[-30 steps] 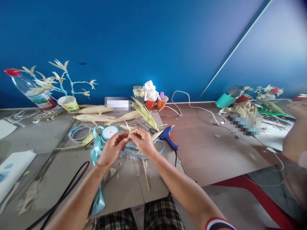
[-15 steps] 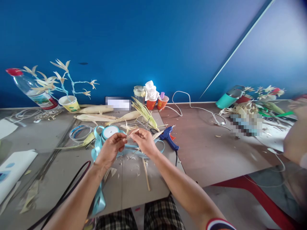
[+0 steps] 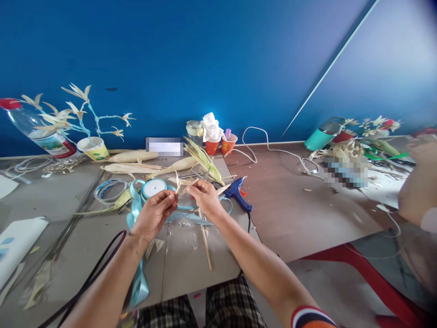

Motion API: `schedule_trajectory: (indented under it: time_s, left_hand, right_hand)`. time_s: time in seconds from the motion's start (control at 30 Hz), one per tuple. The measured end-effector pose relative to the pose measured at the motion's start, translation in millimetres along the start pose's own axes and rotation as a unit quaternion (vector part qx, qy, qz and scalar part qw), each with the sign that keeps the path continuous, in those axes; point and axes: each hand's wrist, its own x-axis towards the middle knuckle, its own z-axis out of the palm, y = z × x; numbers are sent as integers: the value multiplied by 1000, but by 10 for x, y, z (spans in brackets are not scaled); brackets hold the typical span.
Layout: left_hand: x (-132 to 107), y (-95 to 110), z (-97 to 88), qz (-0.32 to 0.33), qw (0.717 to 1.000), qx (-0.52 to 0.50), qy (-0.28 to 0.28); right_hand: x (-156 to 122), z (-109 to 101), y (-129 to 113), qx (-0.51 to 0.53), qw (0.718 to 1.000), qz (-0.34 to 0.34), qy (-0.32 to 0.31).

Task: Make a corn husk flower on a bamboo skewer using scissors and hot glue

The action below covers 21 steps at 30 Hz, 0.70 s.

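Observation:
My left hand (image 3: 160, 208) is closed, its thumb and fingertips pinching a pale corn husk piece (image 3: 177, 181) that sticks upward. Just to its right, my right hand (image 3: 206, 197) pinches a thin husk strip (image 3: 190, 186) between thumb and fingers. A small gap separates the two hands. Behind my left hand lies a spool of light blue ribbon (image 3: 153, 187), with loose ribbon (image 3: 139, 284) trailing toward the front edge. A blue hot glue gun (image 3: 238, 193) rests to the right of my right hand. Below the hands lies a thin wooden stick (image 3: 206, 248) among husk scraps.
Corn husks (image 3: 133, 169) lie along the back. A paper cup (image 3: 93, 148) with husk flowers on blue stems stands left, beside a tilted plastic bottle (image 3: 51, 136). Red cups (image 3: 228, 145) stand by the wall. A white cable (image 3: 269, 148) crosses right, near another person's arm (image 3: 416, 182).
My hands have drawn slightly apart, opening a gap between the husk piece and the strip. The whole view has shifted a little, so things appear farther left.

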Motion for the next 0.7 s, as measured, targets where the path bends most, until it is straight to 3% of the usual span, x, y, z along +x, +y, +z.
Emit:
schedule_trajectory:
  time_s: [0.23, 0.7]
  left_hand:
    - [-8, -16, -1, -31, 998, -23, -45]
    - [-47, -15, 87, 67, 979, 189, 20]
  right_hand:
    - [7, -6, -2, 10, 1000, 17, 1]
    - [26, -2, 37, 21, 999, 31, -26]
